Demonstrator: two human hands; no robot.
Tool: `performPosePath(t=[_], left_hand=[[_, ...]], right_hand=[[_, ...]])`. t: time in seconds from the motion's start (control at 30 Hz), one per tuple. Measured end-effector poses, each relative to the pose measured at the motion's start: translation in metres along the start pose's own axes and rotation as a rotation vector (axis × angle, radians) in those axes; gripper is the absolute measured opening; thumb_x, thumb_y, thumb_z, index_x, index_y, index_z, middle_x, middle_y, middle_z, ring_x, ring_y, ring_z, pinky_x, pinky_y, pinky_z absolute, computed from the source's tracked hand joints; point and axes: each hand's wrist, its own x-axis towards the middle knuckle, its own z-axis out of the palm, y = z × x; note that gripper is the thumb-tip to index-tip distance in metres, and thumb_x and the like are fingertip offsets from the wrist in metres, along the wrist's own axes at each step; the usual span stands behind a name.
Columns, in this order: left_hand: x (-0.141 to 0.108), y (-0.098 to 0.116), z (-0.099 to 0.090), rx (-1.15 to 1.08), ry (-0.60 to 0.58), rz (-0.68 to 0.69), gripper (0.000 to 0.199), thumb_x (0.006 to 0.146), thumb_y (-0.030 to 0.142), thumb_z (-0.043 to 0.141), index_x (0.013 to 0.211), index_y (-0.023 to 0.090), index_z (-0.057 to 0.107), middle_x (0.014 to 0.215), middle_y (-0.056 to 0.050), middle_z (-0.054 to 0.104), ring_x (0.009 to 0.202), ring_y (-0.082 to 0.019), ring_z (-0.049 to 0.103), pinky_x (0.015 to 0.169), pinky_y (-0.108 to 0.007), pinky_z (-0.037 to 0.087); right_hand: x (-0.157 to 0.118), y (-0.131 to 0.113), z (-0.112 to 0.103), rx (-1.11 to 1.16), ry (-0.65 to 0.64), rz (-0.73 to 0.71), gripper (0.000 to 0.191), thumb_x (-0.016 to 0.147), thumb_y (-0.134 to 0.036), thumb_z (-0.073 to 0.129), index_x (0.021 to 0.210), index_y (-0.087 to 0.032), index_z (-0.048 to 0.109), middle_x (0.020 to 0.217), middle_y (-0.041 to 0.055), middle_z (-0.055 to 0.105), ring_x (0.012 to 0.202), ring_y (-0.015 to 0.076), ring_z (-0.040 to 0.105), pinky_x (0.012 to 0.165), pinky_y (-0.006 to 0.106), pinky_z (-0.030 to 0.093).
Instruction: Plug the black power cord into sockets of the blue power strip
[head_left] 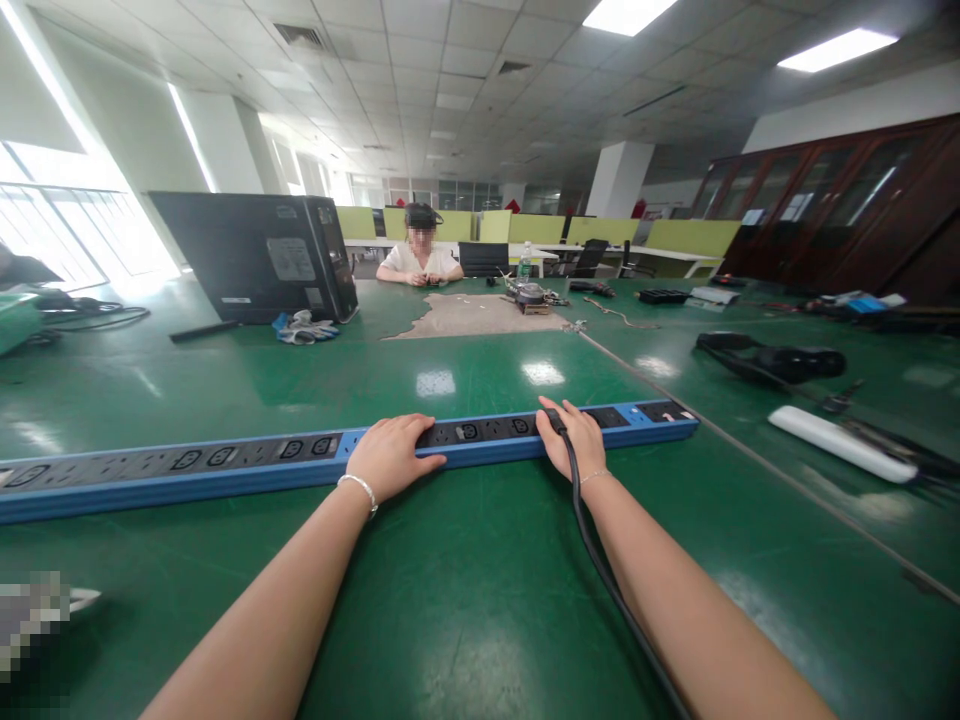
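A long blue power strip (262,475) with black socket faces lies across the green table (465,560). My left hand (386,462) wraps over its middle, thumb along the near side and fingers across the top. Further right along the strip, my right hand (583,445) is closed around a black plug (556,420), which is at the strip's sockets. Whether its pins sit in a socket is hidden by the fingers. From the plug, a black cable (589,530) runs down beside my right forearm and out of the bottom edge.
A black computer case (262,255) and gloves (304,328) stand at back left. A person (420,255) sits across the table. Back centre holds a bottle (524,262). On the right lie a white bar (840,442) and a black strapped item (795,362).
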Motion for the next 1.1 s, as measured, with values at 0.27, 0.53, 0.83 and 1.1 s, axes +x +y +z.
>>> performPosePath(t=[0.27,0.53,0.83,1.1], left_hand=[[-0.001,0.001,0.000,-0.001,0.004,-0.019,0.057,0.074,0.058,0.049,0.120,0.025,0.050,0.124,-0.004,0.056,0.112,-0.023,0.052,0.099,-0.037,0.035],[-0.001,0.001,0.000,-0.002,-0.002,-0.016,0.058,0.073,0.060,0.049,0.120,0.025,0.049,0.123,-0.004,0.057,0.112,-0.023,0.052,0.098,-0.037,0.036],[-0.001,0.002,0.000,0.006,0.002,-0.021,0.057,0.074,0.059,0.048,0.121,0.025,0.049,0.124,-0.004,0.056,0.113,-0.023,0.051,0.100,-0.037,0.035],[-0.001,0.002,-0.001,0.008,0.004,-0.014,0.059,0.074,0.060,0.048,0.121,0.024,0.049,0.124,-0.005,0.057,0.112,-0.024,0.052,0.098,-0.038,0.036]], right_hand=[[-0.001,0.002,-0.001,-0.006,-0.027,-0.019,0.037,0.086,-0.038,0.041,0.116,-0.026,0.058,0.117,0.0040,0.061,0.118,0.0248,0.047,0.099,0.045,0.033],[-0.007,0.004,0.001,-0.018,0.017,-0.017,0.039,0.086,-0.040,0.041,0.121,-0.029,0.054,0.123,0.0027,0.058,0.124,0.0251,0.040,0.101,0.050,0.027],[-0.010,0.001,0.007,-0.013,0.051,0.057,0.042,0.087,-0.043,0.040,0.125,-0.029,0.050,0.127,0.0034,0.054,0.126,0.0267,0.036,0.102,0.053,0.023],[-0.007,0.007,0.004,-0.006,-0.025,0.034,0.039,0.087,-0.043,0.038,0.121,-0.029,0.053,0.119,0.0025,0.061,0.120,0.0218,0.044,0.101,0.046,0.024]])
